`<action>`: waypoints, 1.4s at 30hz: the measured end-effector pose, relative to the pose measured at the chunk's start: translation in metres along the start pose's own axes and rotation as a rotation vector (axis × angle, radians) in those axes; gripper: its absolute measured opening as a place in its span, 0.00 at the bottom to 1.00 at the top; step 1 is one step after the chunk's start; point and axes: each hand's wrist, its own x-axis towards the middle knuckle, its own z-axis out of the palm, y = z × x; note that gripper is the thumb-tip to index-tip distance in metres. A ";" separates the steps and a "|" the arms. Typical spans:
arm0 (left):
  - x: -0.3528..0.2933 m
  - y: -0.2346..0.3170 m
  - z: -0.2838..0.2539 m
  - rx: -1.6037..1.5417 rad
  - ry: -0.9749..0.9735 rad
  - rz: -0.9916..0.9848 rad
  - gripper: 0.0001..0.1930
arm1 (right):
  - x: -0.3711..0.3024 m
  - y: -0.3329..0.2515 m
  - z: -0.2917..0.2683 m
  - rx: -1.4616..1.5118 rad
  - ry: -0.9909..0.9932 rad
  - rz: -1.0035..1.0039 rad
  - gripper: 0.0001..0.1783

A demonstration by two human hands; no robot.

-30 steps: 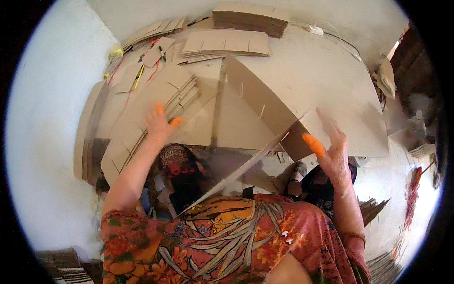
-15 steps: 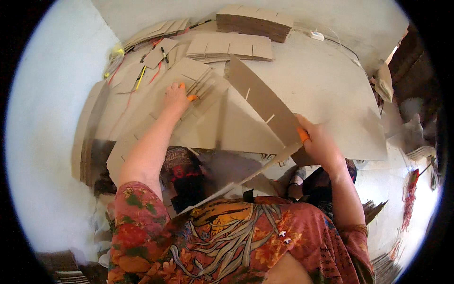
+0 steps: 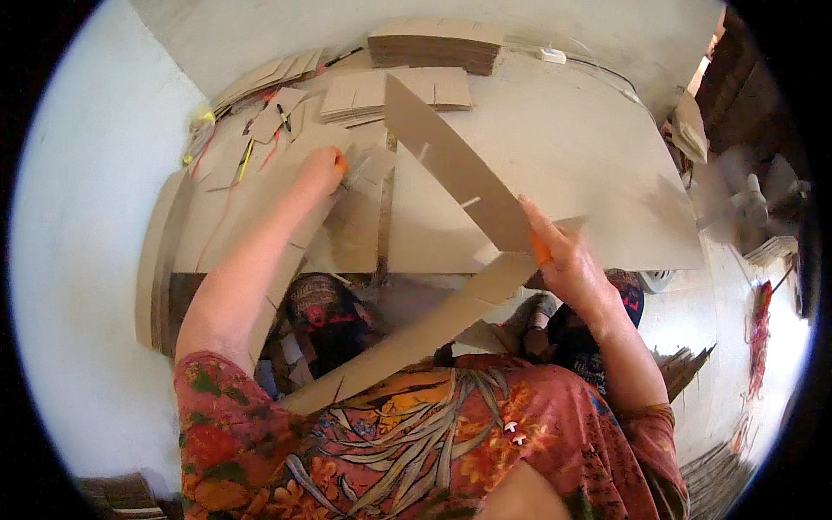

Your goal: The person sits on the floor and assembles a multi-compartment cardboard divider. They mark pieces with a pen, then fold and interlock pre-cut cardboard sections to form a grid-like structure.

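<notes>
As a slotted cardboard strip (image 3: 453, 169) stood in a V over the tabletop's front edge, the right hand's (image 3: 570, 262) fingers were clamped on its corner; whether one folded piece or two formed it could not be told. One leg leaned back over the tabletop (image 3: 598, 165), the other ran forward of it to the flowered shirt (image 3: 416, 425). A firm pinch at the corner, clear of the slots, looked the sound hold. Over the tabletop's left part, the left hand's (image 3: 327, 171) fingers were curled beside slotted sheets (image 3: 329, 136), any grip lost in blur; light handling would likely spare slot edges. A cardboard stack (image 3: 442, 87) lay toward the tabletop's rear.
</notes>
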 end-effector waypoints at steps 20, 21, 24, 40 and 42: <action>-0.020 -0.026 0.056 0.472 0.243 -0.232 0.33 | 0.010 0.018 -0.011 -0.072 -0.160 0.162 0.31; -0.019 -0.052 0.060 0.430 0.208 -0.267 0.31 | 0.010 0.020 -0.008 -0.075 -0.160 0.146 0.31; -0.014 -0.087 0.060 0.334 0.048 -0.285 0.26 | 0.014 0.023 -0.003 -0.057 -0.168 0.132 0.31; 0.001 0.053 -0.020 -0.221 -0.051 -0.087 0.19 | -0.001 0.010 -0.007 0.019 0.127 -0.107 0.30; 0.004 0.077 -0.008 -0.208 -0.227 0.042 0.20 | 0.001 0.007 -0.011 0.023 0.019 -0.026 0.30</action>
